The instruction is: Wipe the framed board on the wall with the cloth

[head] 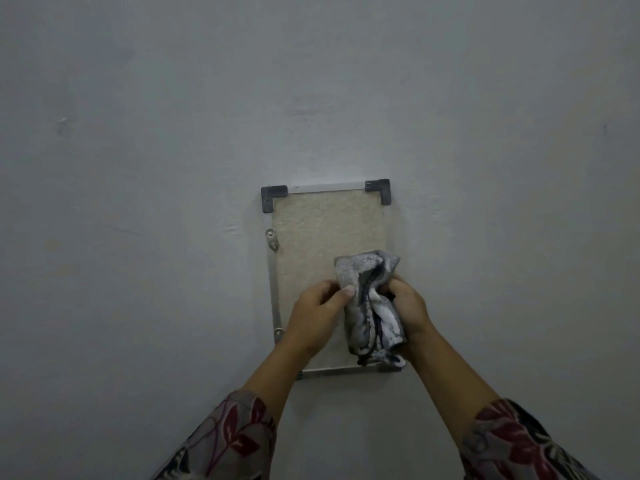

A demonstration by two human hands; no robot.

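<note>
Grey patterned crumpled cloth is hanging before the 5 o'clock corner of the beige, metal-framed rectangular board. Your left hand is pinching its edge; your right hand is clenching the bunch. Judgement: you are readying the cloth, with most wiping remaining.
</note>
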